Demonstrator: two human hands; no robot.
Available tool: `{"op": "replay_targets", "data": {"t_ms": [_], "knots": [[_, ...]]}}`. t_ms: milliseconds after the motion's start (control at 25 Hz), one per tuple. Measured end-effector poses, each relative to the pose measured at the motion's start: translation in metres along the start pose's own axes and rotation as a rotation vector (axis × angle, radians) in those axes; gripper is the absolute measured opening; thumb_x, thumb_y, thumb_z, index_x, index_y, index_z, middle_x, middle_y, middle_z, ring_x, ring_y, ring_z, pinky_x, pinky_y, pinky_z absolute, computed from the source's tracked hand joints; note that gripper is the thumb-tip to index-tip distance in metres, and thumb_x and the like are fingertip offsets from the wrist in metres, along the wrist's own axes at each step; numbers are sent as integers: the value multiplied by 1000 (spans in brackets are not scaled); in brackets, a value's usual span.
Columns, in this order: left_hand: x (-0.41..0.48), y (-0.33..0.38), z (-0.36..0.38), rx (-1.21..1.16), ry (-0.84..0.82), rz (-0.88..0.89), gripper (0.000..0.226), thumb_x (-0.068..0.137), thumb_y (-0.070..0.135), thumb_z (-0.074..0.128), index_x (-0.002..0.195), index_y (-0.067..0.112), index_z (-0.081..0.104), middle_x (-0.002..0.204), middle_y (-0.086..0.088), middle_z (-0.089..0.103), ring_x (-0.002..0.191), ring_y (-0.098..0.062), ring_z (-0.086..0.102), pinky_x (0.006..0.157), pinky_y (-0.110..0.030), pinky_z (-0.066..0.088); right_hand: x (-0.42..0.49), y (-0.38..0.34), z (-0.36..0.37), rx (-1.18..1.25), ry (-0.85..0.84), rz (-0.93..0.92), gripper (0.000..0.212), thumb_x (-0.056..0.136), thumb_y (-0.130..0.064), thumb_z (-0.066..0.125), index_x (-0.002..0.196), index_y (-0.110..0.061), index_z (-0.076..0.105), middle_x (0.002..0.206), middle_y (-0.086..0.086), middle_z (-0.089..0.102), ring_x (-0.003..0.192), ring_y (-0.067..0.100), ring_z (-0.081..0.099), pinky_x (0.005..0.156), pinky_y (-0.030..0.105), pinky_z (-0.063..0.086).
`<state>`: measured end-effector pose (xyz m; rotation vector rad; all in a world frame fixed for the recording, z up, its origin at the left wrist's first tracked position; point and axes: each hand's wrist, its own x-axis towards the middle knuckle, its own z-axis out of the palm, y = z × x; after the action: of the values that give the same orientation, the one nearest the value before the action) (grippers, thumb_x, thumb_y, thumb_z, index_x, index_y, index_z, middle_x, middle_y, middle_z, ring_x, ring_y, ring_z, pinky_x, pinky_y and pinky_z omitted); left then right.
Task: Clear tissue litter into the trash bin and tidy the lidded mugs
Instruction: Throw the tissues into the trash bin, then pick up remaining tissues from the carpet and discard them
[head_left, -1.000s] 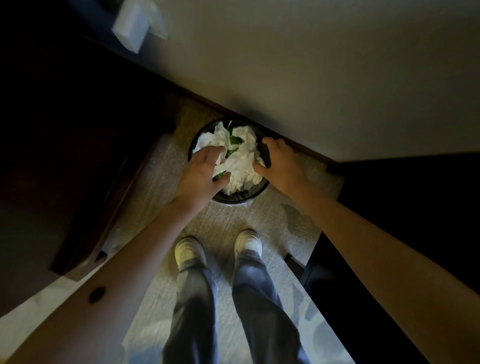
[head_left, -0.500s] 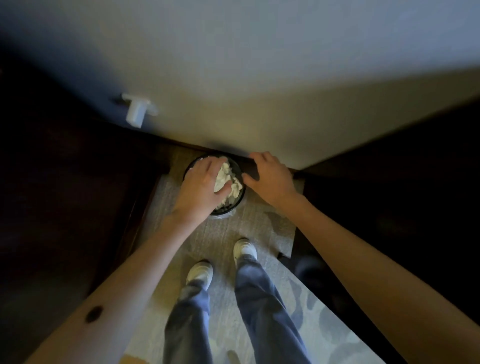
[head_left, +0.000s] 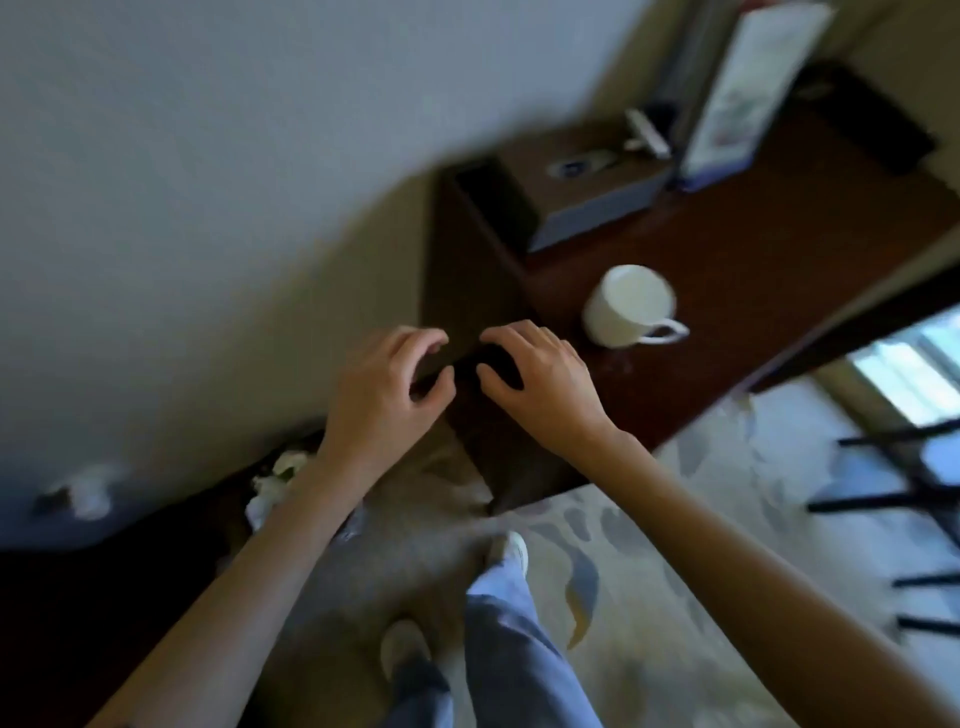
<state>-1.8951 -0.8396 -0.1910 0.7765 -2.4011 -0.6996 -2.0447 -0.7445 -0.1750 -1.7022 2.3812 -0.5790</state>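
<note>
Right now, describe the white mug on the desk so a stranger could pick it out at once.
Find the dark reddish-brown desk against the wall. On its near end, just beyond the right hand and in front of the brown tissue box, sits the mug. It is the only round white thing there, with a loop handle.

Head view, sole camera, wide-angle. Worn on the head at standing height; looked forward and steeply down. Took in left hand (head_left: 384, 384) and right hand (head_left: 540, 384) close to the lens. Faced desk (head_left: 727, 249) corner and wall (head_left: 208, 156), carpet (head_left: 649, 519) far below. Framed tilted, blurred.
</note>
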Motion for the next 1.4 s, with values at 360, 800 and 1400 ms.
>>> {"op": "replay_targets", "data": {"t_ms": [360, 800, 1400], "knots": [[41, 274, 89, -214, -236, 576, 30, 84, 33, 47, 104, 16, 60, 97, -3, 67, 91, -20, 59, 79, -34, 44, -213, 124, -197, -161, 415, 592, 30, 89, -32, 53, 115, -19, 58, 115, 4, 63, 105, 24, 57, 90, 35, 42], [-104, 567, 263, -335, -577, 921, 21, 81, 26, 56, 99, 17, 63, 88, 0, 66, 89, -21, 61, 80, -36, 44, -557, 239, -281, -214, 583, 1137, 28, 88, -31, 55, 111, -18, 60, 110, 3, 64, 104, 20, 57, 88, 33, 43], [-313, 845, 488, -366, -892, 1244, 18, 83, 23, 59, 99, 16, 62, 90, -1, 67, 87, -22, 61, 79, -37, 46, -926, 363, -321, -166, 749, 1603, 26, 89, -28, 53, 111, -15, 59, 109, 5, 63, 103, 21, 56, 90, 38, 43]]}}
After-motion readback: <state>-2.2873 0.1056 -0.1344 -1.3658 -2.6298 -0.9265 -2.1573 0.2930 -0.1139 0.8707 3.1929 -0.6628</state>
